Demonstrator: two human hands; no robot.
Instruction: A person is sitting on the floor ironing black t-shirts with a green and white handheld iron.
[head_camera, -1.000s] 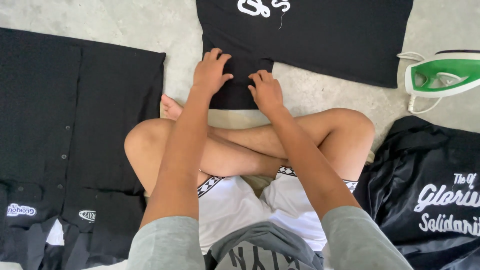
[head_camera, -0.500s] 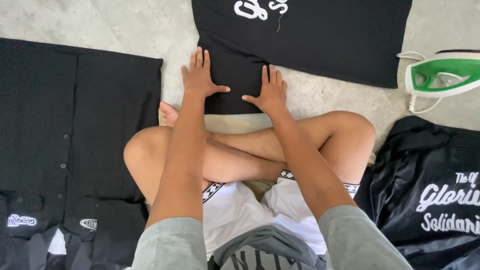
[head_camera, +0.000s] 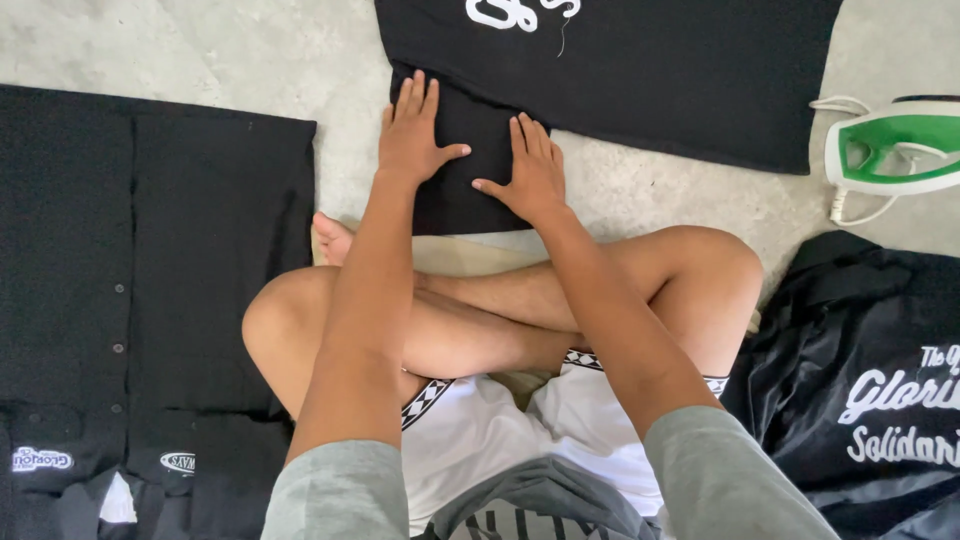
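A black shirt with a white print lies spread on the grey floor in front of me. One of its sleeves points toward my crossed legs. My left hand lies flat on the sleeve's left side, fingers together and thumb out. My right hand presses flat on the sleeve's right side, fingers slightly spread. Neither hand grips anything. I sit cross-legged in white shorts, with a bare foot showing just left of my left forearm.
A green and white iron with its cord rests on the floor at the right. Folded black button shirts lie stacked at the left. A crumpled black shirt with white lettering lies at the lower right.
Both hands have slid forward along the sleeve, away from me, and flattened out. Their fingers were curled at the sleeve's near edge one second ago.
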